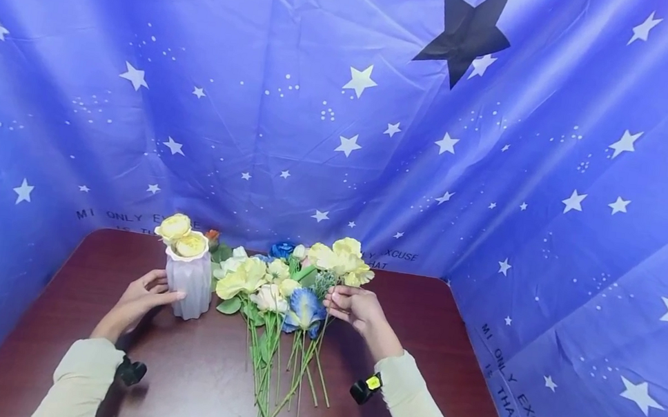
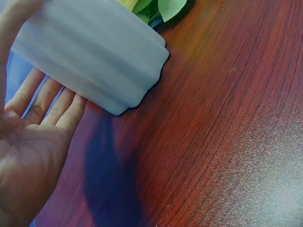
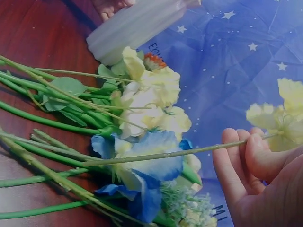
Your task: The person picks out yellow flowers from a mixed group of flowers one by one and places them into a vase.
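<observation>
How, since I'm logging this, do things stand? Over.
Left hand holds fluted vase, two yellow blooms inside. Right hand pinches yellow flower's stem. Flower pile between hands.

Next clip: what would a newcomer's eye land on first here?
The blue backdrop with its stars dominates, rising behind the table. Next comes the heap of flowers mid-table, right of a pale vase with two yellow blooms. The left hand holds the vase; the right hand pinches a yellow flower's stem.
</observation>
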`<action>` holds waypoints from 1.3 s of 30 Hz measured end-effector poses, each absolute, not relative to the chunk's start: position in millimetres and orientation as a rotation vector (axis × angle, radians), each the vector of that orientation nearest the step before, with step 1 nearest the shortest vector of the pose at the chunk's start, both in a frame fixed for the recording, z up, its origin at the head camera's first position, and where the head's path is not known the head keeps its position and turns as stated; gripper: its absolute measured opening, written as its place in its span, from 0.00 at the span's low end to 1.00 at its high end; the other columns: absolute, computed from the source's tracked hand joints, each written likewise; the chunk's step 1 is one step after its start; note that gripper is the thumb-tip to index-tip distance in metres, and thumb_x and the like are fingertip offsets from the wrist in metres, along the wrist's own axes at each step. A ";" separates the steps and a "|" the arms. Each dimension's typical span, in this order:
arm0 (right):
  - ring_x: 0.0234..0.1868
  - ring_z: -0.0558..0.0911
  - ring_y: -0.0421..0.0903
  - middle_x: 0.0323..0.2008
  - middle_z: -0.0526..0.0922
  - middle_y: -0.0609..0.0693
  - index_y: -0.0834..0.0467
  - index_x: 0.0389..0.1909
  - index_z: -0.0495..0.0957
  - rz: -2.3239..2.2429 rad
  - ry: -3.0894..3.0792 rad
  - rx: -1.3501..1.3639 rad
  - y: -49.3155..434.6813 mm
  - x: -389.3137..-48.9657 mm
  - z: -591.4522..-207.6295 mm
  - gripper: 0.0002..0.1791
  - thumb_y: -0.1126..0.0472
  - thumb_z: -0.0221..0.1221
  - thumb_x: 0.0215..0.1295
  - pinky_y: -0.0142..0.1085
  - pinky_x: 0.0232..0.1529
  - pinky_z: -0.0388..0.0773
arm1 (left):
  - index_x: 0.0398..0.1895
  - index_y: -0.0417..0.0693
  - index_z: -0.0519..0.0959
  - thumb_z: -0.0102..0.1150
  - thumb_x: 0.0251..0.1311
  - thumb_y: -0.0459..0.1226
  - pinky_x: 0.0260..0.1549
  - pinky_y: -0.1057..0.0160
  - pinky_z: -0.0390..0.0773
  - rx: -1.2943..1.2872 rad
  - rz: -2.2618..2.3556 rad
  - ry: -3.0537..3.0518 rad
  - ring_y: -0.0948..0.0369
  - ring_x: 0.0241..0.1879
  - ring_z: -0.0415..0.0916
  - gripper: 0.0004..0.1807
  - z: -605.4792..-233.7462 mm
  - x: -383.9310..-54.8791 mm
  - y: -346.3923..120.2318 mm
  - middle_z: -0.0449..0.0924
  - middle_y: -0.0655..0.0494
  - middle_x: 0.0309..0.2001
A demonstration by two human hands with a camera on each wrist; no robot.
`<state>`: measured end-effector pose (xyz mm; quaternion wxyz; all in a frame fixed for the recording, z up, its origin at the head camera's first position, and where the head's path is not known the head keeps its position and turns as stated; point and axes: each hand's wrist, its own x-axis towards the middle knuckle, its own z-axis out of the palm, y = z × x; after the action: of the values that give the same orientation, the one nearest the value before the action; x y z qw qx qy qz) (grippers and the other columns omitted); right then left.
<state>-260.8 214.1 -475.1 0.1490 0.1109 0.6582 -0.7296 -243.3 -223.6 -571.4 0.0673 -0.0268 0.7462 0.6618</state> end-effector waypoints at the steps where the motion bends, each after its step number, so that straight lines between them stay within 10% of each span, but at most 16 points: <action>1: 0.33 0.88 0.43 0.30 0.88 0.51 0.77 0.55 0.75 -2.093 1.897 0.306 215.2 -261.3 -474.4 0.15 0.78 0.55 0.69 0.34 0.40 0.89 | 0.70 0.36 0.61 0.71 0.62 0.40 0.48 0.79 0.77 -0.076 1.992 2.250 0.83 0.47 0.74 0.39 -571.6 -243.8 -223.1 0.78 0.58 0.57; 8: 0.32 0.88 0.42 0.29 0.88 0.52 0.81 0.58 0.71 -2.074 1.888 0.228 215.4 -265.2 -465.0 0.18 0.78 0.54 0.70 0.34 0.40 0.89 | 0.71 0.36 0.60 0.71 0.62 0.41 0.48 0.80 0.76 -0.074 1.961 2.268 0.84 0.47 0.73 0.40 -573.6 -246.2 -224.1 0.72 0.40 0.66; 31: 0.36 0.89 0.48 0.30 0.88 0.53 0.81 0.50 0.75 -1.791 2.058 -0.071 217.6 -288.8 -401.5 0.13 0.79 0.57 0.66 0.49 0.55 0.84 | 0.69 0.34 0.62 0.71 0.61 0.37 0.49 0.78 0.78 -0.064 2.039 2.218 0.81 0.47 0.76 0.38 -571.6 -243.9 -223.8 0.78 0.65 0.52; 39: 0.34 0.90 0.48 0.30 0.89 0.53 0.81 0.50 0.75 -1.878 2.061 -0.066 209.7 -290.7 -380.3 0.13 0.80 0.57 0.66 0.48 0.53 0.85 | 0.70 0.35 0.61 0.70 0.62 0.39 0.50 0.79 0.77 -0.063 1.996 2.240 0.82 0.48 0.74 0.39 -569.9 -246.2 -221.7 0.72 0.41 0.65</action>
<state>-290.7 209.7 -380.3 0.1753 -0.0234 0.7276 -0.6629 -246.2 -221.7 -569.9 0.0701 -0.0211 0.7447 0.6634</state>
